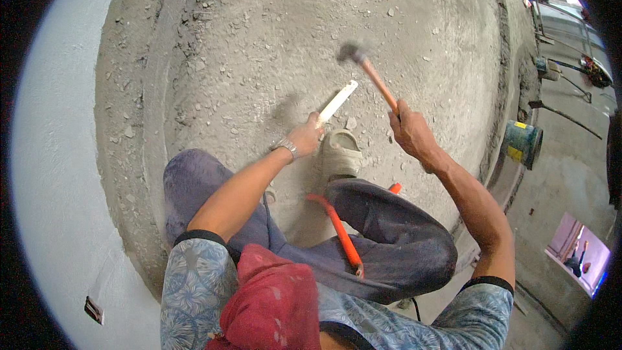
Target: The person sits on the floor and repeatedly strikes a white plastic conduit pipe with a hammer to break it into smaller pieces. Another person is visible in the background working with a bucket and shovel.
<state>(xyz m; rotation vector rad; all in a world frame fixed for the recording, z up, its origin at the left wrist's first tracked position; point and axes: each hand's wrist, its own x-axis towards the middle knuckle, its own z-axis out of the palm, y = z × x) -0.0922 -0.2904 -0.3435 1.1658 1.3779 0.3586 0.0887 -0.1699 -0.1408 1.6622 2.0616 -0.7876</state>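
While right fingers (404,111) grip, hammer (374,78) seems raised

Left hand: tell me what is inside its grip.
The left hand holds a pale bar. Its far end shows; the gripped part and near end are covered.

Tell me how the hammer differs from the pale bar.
The hammer has a dark head and an orange-brown handle; the pale bar is whitish throughout its visible length. The right hand grips the hammer, the left hand the pale bar. The hammer's head is blurred; the pale bar looks sharper. Both are long and narrow.
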